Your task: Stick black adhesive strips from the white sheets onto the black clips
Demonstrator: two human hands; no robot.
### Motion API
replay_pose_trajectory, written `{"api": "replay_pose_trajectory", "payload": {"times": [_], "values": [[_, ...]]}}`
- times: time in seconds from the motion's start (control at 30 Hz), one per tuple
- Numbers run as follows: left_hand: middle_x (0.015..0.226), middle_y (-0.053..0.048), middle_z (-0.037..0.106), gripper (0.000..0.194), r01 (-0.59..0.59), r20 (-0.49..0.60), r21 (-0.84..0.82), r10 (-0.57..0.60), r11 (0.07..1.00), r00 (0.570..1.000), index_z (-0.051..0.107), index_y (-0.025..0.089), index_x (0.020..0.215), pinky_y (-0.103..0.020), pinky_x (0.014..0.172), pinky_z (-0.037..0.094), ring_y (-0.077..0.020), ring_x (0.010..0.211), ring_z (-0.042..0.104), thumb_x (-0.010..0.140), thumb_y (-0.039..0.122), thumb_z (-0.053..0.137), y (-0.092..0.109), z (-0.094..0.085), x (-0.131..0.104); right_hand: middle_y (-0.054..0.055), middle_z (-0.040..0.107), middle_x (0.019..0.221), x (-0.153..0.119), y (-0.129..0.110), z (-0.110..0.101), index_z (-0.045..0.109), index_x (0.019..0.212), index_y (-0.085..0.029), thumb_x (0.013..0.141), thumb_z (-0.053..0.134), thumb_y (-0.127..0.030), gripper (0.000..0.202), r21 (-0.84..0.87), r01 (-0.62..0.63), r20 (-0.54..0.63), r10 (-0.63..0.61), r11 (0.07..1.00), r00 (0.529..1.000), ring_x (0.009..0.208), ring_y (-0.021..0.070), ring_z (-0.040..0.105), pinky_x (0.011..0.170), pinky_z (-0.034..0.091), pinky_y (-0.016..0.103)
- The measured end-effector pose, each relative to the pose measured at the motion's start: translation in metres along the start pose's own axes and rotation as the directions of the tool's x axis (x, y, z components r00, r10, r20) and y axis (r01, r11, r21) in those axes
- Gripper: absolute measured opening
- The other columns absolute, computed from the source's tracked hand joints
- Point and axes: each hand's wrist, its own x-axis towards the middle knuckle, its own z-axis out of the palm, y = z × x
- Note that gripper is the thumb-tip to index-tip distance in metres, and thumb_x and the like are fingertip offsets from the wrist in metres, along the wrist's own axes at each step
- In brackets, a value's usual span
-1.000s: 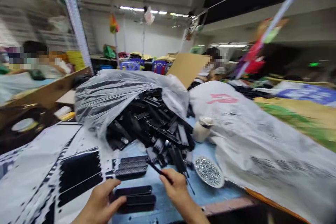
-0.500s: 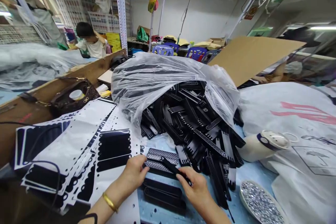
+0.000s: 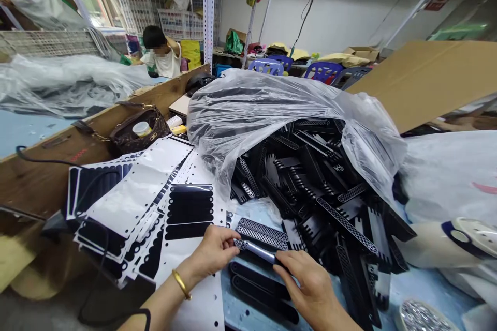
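Between my hands is a narrow black strip-shaped piece (image 3: 259, 253), its left end latticed and its middle smooth and glossy. My left hand (image 3: 212, 251) pinches its left end between thumb and fingers. The right end is in the closed fingers of my right hand (image 3: 308, 279). Just beyond lie latticed black pieces (image 3: 262, 231) side by side on the blue table. Nearer to me rest smooth black pieces (image 3: 264, 295). Left of my hands, a white sheet (image 3: 190, 269) carries a backing with black round-ended strips (image 3: 190, 207).
A clear plastic bag (image 3: 264, 93) spills a heap of black comb-like parts (image 3: 310, 181). Fanned strip sheets (image 3: 135, 191) and a brown handbag (image 3: 135, 129) lie left, by a wooden ledge (image 3: 42, 176). At right are a white cup (image 3: 446, 243) and a dish of shiny bits (image 3: 423, 315).
My view has swung left, so things sit further right. Earlier the black strip's left end was free near my left fingers; now both hands grip the piece by its ends.
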Motion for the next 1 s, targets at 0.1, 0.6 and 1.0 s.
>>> {"api": "replay_pose_trajectory", "payload": {"times": [0.1,0.6,1.0], "values": [[0.057,0.001,0.059,0.03,-0.002,0.029,-0.023,0.003,1.0,1.0,0.079,0.012,0.087,-0.022,0.053,0.039,-0.0116,0.054,0.05,0.063,0.015,0.06,-0.001,0.0,0.001,0.005,0.075,0.084,0.004,0.003,0.002,0.072,0.095,-0.024,0.093,0.052,-0.025,0.02,0.014,0.012,0.078,-0.013,1.0,0.997,0.072,0.0183,0.069,0.065,0.056,0.029],[0.056,0.004,0.052,0.024,0.113,0.068,-0.131,-0.105,0.985,0.992,0.075,0.012,0.081,-0.019,0.045,0.035,-0.0088,0.048,0.046,0.064,0.017,0.06,0.003,-0.003,0.001,0.006,0.072,0.077,0.012,-0.001,0.006,0.074,0.093,-0.022,0.097,0.046,-0.029,0.03,-0.037,0.043,0.101,-0.039,0.998,0.994,0.064,0.018,0.065,0.059,0.05,0.03],[0.06,0.001,0.057,0.025,0.086,0.063,-0.106,-0.079,0.991,0.995,0.076,0.009,0.085,-0.019,0.049,0.038,-0.0109,0.054,0.051,0.066,0.02,0.062,0.0,-0.004,0.0,0.004,0.071,0.075,0.013,-0.004,0.004,0.075,0.093,-0.021,0.095,0.048,-0.023,0.027,-0.151,0.068,0.156,-0.045,0.986,0.987,0.063,0.0171,0.063,0.059,0.044,0.029]]}}
